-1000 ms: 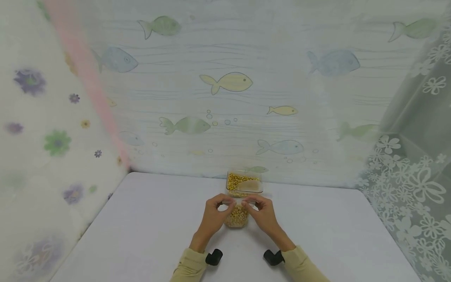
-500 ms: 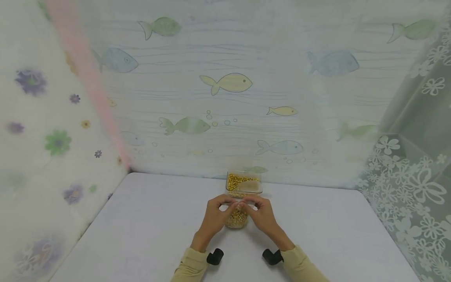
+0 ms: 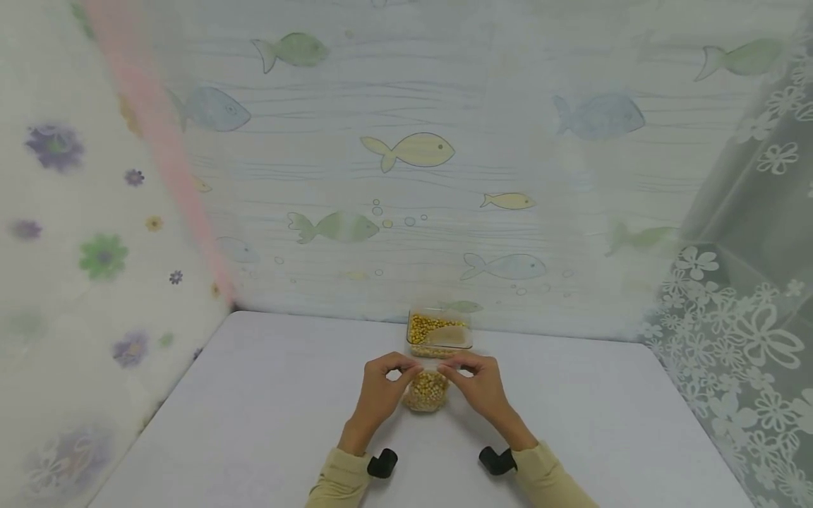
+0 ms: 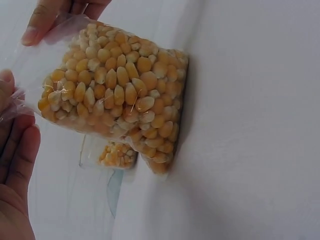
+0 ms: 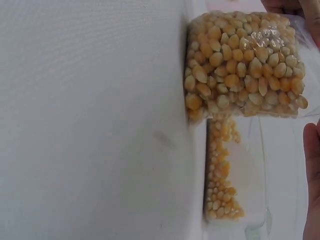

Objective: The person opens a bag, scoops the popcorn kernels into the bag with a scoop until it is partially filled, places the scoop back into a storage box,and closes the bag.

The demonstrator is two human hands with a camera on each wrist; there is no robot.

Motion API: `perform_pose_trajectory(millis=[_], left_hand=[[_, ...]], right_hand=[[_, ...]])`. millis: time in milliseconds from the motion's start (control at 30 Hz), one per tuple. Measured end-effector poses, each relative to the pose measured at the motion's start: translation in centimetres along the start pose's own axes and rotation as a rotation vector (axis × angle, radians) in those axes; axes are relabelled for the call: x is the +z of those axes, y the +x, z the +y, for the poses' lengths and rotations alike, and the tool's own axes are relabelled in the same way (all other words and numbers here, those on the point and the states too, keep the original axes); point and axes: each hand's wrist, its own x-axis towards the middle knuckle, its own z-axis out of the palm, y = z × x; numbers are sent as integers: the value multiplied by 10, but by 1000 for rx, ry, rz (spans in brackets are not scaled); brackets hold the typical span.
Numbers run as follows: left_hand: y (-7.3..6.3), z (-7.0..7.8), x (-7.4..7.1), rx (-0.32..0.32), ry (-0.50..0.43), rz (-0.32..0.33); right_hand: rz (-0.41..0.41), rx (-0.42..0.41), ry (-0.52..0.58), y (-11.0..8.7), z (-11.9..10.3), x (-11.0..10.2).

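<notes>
A clear plastic bag [image 3: 426,392] full of yellow corn kernels stands on the white table between the two hands. My left hand [image 3: 382,384] pinches the left side of its top edge between thumb and fingers. The right hand [image 3: 479,384] pinches the other side of the same edge. In the left wrist view the bag [image 4: 120,85] is packed with kernels below a loose, gathered film top. From the right wrist view, the bag [image 5: 245,62] rests with its base on the table, and only part of the fingers shows at the right edge.
Just behind the bag stands a clear rectangular container [image 3: 471,337] with corn kernels and a pale, flat piece inside. It is close to the fish-patterned wall sheet [image 3: 406,212]. The white table [image 3: 279,409] spreads to both sides.
Half a second ago the hands came together at the middle of the bag's top. Now they are apart again, each pinching its own side. The bag stays in place.
</notes>
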Motion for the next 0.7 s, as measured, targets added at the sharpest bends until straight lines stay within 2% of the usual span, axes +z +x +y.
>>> perform_pose_trajectory(millis=[233, 433, 567, 700], left_hand=[[3, 0, -5, 1, -9, 32], [10, -25, 1, -2, 46, 68], [15, -34, 6, -33, 49, 108], [16, -31, 12, -100, 33, 150]], right_hand=[[19, 35, 19, 0, -2, -6], [1, 55, -27, 6, -3, -13], [40, 90, -4, 11, -1, -16], [98, 103, 0, 11, 7, -16]])
